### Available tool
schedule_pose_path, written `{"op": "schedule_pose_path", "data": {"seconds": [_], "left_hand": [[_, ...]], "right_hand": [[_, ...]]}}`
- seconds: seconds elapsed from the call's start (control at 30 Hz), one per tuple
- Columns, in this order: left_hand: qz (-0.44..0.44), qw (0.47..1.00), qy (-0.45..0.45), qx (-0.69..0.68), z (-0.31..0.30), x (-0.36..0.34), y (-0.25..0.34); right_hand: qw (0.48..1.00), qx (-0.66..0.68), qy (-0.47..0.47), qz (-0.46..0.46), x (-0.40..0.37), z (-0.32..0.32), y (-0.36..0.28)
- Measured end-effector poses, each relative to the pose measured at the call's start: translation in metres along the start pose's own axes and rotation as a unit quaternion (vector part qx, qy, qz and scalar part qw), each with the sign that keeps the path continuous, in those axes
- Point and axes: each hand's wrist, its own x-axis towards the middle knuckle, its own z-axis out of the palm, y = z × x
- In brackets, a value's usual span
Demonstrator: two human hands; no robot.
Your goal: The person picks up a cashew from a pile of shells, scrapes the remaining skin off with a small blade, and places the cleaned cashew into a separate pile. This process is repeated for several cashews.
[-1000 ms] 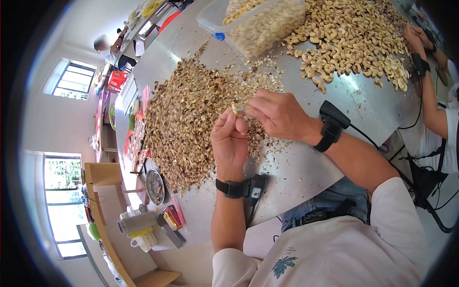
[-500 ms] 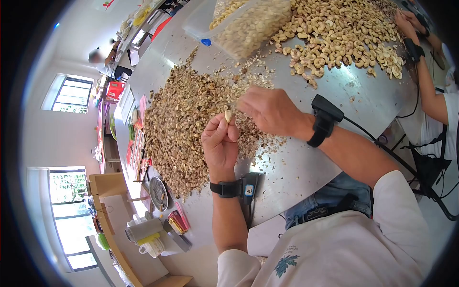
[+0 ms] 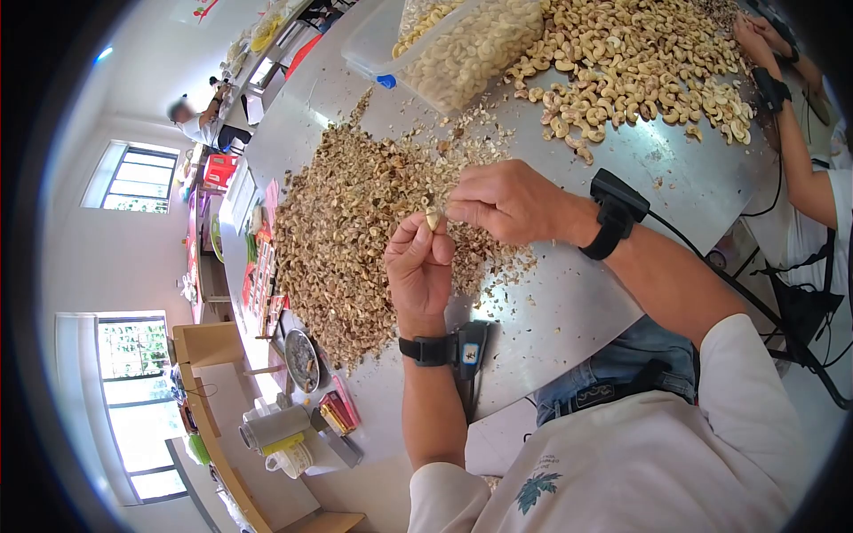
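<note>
Between the thumb and forefinger of my left hand stands a pale cashew nut, held upright. My right hand is closed in a pinch close beside the nut's right side. Whatever its fingertips hold is too small to make out. Beneath and beyond both hands spreads a large heap of brown cashew bits and skins on the metal table. Pale flakes lie scattered along the heap's right edge.
A clear plastic tub of cashews stands at the far side, with a bigger pile of whole cashews to its right. Another person's hands are at the far right. A round metal dish sits by the left edge.
My right hand's fingers have come down and closer against the cashew nut. The left hand keeps its hold on it. The whole view has shifted slightly.
</note>
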Motion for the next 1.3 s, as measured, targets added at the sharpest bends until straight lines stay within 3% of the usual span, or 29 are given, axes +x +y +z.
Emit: {"op": "schedule_pose_path", "data": {"seconds": [0.13, 0.23, 0.33, 0.53, 0.63, 0.73, 0.83, 1.03, 1.3], "left_hand": [[-0.022, 0.997, -0.073, -0.019, -0.008, 0.003, 0.001], [0.001, 1.000, -0.026, -0.009, 0.001, 0.000, 0.000], [-0.008, 0.999, -0.009, -0.033, 0.008, 0.000, -0.007], [0.014, 0.996, 0.078, 0.040, 0.023, 0.000, -0.018], [0.033, 0.990, 0.087, 0.104, 0.024, -0.001, -0.017], [0.046, 0.987, 0.122, 0.094, 0.029, -0.003, -0.014], [0.061, 0.989, 0.114, 0.068, 0.018, -0.001, -0.012], [0.093, 0.983, 0.125, 0.093, 0.016, -0.001, -0.011], [0.104, 0.979, 0.139, 0.110, 0.018, 0.000, -0.011]], "right_hand": [[0.993, -0.073, 0.025, 0.087, 0.001, 0.006, 0.007], [0.992, 0.029, 0.002, 0.120, 0.003, -0.002, 0.010], [0.954, 0.260, 0.052, 0.143, 0.002, 0.009, 0.002], [0.905, 0.338, -0.033, 0.257, 0.004, -0.002, -0.005], [0.927, 0.291, -0.021, 0.235, 0.003, 0.002, -0.003], [0.974, 0.149, -0.021, 0.171, 0.001, 0.004, 0.001], [0.997, -0.066, 0.050, -0.010, -0.001, 0.011, 0.003], [0.997, -0.071, 0.016, 0.009, -0.004, 0.012, -0.005], [0.993, -0.106, 0.048, 0.016, -0.009, 0.022, -0.004]]}}
